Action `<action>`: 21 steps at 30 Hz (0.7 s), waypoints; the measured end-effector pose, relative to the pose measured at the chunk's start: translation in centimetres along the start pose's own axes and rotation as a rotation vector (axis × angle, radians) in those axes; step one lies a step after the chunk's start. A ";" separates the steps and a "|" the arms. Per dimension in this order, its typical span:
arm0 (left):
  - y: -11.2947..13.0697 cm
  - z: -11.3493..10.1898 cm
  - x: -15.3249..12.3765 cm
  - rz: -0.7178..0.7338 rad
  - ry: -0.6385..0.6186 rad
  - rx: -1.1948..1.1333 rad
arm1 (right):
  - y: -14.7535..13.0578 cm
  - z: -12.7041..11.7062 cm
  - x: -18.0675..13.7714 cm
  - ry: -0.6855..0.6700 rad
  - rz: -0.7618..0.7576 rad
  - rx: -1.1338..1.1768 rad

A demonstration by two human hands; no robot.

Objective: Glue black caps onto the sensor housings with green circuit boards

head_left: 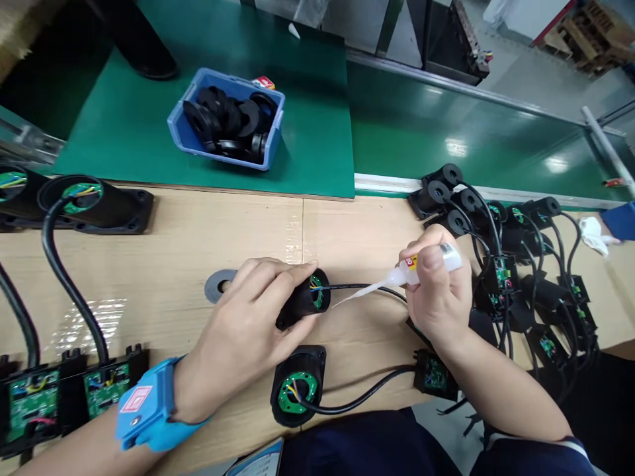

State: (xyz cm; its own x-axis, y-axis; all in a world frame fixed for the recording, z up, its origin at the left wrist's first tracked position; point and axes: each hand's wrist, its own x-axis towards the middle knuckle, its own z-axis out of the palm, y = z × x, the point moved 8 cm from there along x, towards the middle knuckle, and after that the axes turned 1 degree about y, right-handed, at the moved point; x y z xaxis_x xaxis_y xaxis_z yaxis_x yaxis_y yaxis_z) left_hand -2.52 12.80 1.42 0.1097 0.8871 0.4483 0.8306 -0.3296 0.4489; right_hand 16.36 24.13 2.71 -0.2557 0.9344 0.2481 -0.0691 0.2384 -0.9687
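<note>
In the head view, we have both hands at work over the wooden bench (367,225). We see the left hand (253,311) clamped on a black housing (294,305), fingers over the top and thumb underneath, with the open end turned toward the other hand. Just past those fingertips we spot a green circuit board (318,297) inside the mouth, a thin black cable (354,286) running out of it toward the right hand (439,291).

And there, in the right hand, we have fingers and thumb closed around a white bottle (411,268), its long nozzle (370,289) slanting down to the housing's rim. The tip is right beside it; whether it touches, we cannot tell.

Behind the left knuckles we find a grey washer (212,286) lying flat. Below the left fingertips, nearer the body, we get a second housing (299,361), its cable (357,400) leading to a small black box (421,370) below the right hand. Well beyond the left fingers, we see a blue bin (228,160) full of black rings (231,119) on a green mat (317,132). Out past the right knuckles, we have a crowd of cabled housings (546,291).
</note>
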 end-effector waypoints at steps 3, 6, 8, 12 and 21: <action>0.5 -0.3 -0.2 0.013 0.017 -0.004 | -0.9 0.3 -0.6 -0.051 -0.088 -0.107; 0.7 -0.5 -0.3 0.024 0.033 -0.012 | -1.5 0.6 -1.1 -0.105 -0.161 -0.179; 0.9 -0.7 -0.4 0.032 0.040 -0.021 | -1.6 0.8 -1.4 -0.141 -0.187 -0.185; 1.1 -0.9 -0.3 0.024 0.037 -0.039 | -2.1 1.3 -1.7 -0.181 -0.237 -0.207; 1.0 -0.9 -0.4 -0.020 0.013 -0.061 | -3.2 2.1 -1.6 -0.206 -0.348 -0.339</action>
State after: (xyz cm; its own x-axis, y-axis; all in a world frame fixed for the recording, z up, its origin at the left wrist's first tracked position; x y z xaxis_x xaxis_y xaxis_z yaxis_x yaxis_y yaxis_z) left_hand -2.26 11.80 2.39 0.0857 0.8895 0.4488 0.7978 -0.3311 0.5039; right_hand 14.97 21.29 5.44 -0.4599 0.7213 0.5179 0.1233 0.6295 -0.7672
